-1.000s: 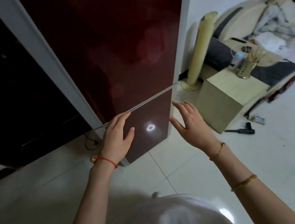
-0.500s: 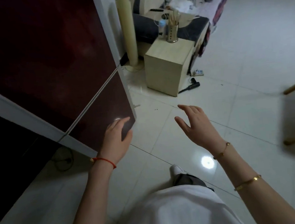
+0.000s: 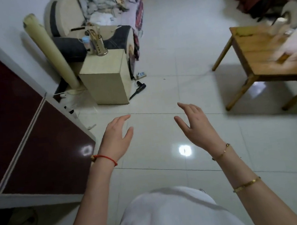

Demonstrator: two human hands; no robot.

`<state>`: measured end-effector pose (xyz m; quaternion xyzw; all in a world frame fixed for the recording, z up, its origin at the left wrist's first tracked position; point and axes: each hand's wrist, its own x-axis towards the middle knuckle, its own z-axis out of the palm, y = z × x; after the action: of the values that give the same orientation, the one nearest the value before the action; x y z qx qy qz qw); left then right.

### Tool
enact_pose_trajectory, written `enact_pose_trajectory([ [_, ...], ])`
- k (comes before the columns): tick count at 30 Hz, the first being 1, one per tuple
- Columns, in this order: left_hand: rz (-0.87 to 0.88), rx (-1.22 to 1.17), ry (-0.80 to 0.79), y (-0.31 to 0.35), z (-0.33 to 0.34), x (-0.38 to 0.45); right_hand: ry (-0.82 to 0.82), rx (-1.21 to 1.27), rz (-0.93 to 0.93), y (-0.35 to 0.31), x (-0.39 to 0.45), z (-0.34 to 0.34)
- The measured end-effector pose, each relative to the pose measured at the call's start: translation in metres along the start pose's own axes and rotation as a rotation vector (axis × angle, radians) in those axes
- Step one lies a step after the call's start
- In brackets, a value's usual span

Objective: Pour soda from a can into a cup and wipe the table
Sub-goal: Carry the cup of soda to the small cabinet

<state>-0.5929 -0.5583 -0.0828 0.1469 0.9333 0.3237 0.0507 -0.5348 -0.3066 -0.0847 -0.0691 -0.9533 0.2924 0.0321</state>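
My left hand [image 3: 116, 139] and my right hand [image 3: 195, 125] hover side by side over the white tiled floor, fingers apart, holding nothing. A low wooden table [image 3: 260, 62] stands at the far right, well away from both hands. Blurred pale things, perhaps a white cloth [image 3: 296, 40], lie on its far part. No can or cup can be made out in the blur.
A dark red fridge [image 3: 26, 137] fills the left side. Beyond it stand a beige box cabinet [image 3: 106, 76] with a utensil holder [image 3: 98, 44], a rolled mat [image 3: 51, 49], a cluttered sofa [image 3: 96, 16] and a hair dryer [image 3: 138, 90] on the floor.
The view has swung right, away from the fridge door toward the room. My left hand has left the fridge door; the wooden table has come into sight.
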Motion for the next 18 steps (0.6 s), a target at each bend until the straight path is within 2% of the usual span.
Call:
enact_pose_trajectory([
  [10,0.192,-0.042,-0.141,0.152,0.124,0.044,0.147,0.000,0.217,0.164,-0.054,-0.116],
  [18,0.290,-0.070,-0.218,0.263,0.220,0.072,0.195,-0.040,0.353,0.286,-0.089,-0.197],
])
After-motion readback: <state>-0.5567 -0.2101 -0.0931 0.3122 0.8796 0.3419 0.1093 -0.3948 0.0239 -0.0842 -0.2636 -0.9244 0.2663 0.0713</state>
